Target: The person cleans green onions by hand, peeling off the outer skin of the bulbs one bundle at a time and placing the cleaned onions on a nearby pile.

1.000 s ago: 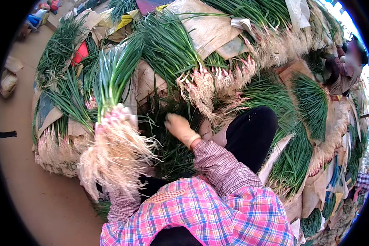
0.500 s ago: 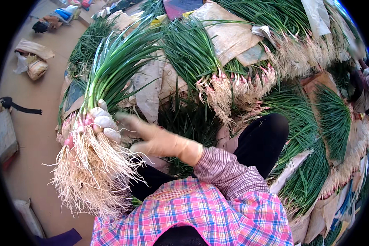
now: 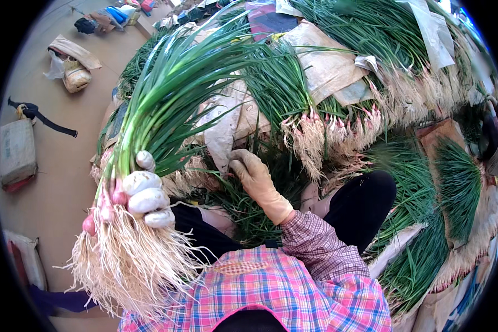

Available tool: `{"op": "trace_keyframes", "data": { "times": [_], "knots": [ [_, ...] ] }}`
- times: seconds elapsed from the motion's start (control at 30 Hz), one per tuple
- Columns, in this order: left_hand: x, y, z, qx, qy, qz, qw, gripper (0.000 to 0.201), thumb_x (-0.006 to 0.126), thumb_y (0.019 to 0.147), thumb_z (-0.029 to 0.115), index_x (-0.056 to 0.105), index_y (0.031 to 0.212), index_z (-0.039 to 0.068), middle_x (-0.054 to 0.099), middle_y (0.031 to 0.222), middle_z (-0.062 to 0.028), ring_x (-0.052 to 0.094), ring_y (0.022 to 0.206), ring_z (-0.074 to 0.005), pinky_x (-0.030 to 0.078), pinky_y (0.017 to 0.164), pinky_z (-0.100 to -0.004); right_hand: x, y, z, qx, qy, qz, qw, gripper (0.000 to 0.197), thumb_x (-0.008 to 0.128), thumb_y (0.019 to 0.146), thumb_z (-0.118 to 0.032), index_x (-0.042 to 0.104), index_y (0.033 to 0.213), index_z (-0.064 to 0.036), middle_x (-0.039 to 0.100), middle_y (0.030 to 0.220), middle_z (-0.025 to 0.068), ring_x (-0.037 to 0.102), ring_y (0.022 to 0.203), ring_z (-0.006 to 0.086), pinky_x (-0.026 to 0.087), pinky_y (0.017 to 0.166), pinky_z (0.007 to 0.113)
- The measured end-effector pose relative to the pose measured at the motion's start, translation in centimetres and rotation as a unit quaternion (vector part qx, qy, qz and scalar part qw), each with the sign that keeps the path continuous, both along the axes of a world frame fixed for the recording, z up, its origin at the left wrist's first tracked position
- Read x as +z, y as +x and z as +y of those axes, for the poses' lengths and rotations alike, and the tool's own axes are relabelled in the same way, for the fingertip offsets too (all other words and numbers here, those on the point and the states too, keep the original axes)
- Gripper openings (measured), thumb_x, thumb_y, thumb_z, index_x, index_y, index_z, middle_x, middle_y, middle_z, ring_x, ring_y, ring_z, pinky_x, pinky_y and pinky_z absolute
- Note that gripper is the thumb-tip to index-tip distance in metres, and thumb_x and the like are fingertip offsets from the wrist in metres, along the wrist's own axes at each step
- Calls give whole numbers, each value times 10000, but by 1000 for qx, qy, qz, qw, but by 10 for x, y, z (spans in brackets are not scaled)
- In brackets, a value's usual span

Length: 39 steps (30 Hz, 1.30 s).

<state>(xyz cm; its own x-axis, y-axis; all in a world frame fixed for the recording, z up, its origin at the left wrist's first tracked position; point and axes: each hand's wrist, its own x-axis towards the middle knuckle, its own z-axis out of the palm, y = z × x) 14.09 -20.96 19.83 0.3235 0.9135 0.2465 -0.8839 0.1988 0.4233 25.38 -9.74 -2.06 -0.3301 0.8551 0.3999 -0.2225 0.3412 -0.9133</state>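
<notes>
- Clearly, the left hand (image 3: 148, 196), in a white glove, is wrapped firmly around a bunch of green onions (image 3: 125, 145), its fingers folded across the stalks just above the pink bulbs.
- The bunch stands in front of the person on the left side, leaves up and arching to the right, pale roots (image 3: 130, 260) hanging down over the lap's left side.
- The right hand (image 3: 255, 180), in a yellowish glove, is apart from the bunch, its fingers bent and close together; whether it pinches anything cannot be told.
- Its fingertips are beside the lower end of a pale sheet (image 3: 225, 130), above loose dark green leaves (image 3: 274, 193) between the legs.
- Beyond the right hand, more onions (image 3: 279, 72) lie with their roots toward the person, next to a tan sheet (image 3: 322, 61).
- Further bunches (image 3: 458, 191) lie at the right, past a dark-trousered knee (image 3: 365, 205).
- On the floor (image 3: 77, 188) at the left are a dark strap (image 3: 52, 123) and a greyish block-shaped package (image 3: 17, 150).
</notes>
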Motion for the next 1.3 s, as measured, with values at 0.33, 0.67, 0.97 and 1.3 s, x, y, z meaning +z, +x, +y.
{"op": "trace_keyframes", "data": {
  "times": [0.33,0.67,0.97,1.3],
  "knots": [
    [-2,8,-19,-4,25,9,1000,692,660,732,186,324,1318,33,515,1013,-25,515,965,-178,415,887,-373,93,2,-71,352,-76,205,910,181,480,937,-183,553,1017,-38,504,761,-21,422,643,61,368,568,218],
    [-12,14,-19,-34,43,14,998,724,662,717,202,313,1329,37,502,1019,-50,505,960,-193,414,895,-385,3,56,-30,139,116,-460,869,408,578,877,-245,503,1179,18,584,1091,166,547,1031,235,437,858,317],
    [-35,8,-34,31,-119,122,985,417,514,855,186,460,1193,-51,572,1081,-214,604,882,-242,508,742,-324,183,60,-10,307,-109,-123,938,486,411,940,-283,342,1332,-4,492,1216,124,526,1017,181,454,848,283],
    [-73,-70,-145,332,-50,345,876,211,547,871,169,616,878,-30,652,652,-145,632,509,-186,465,411,-231,189,-105,-110,497,135,-151,844,727,507,817,-23,80,1402,45,329,1350,194,377,1226,246,327,1005,343]
  ]
}}
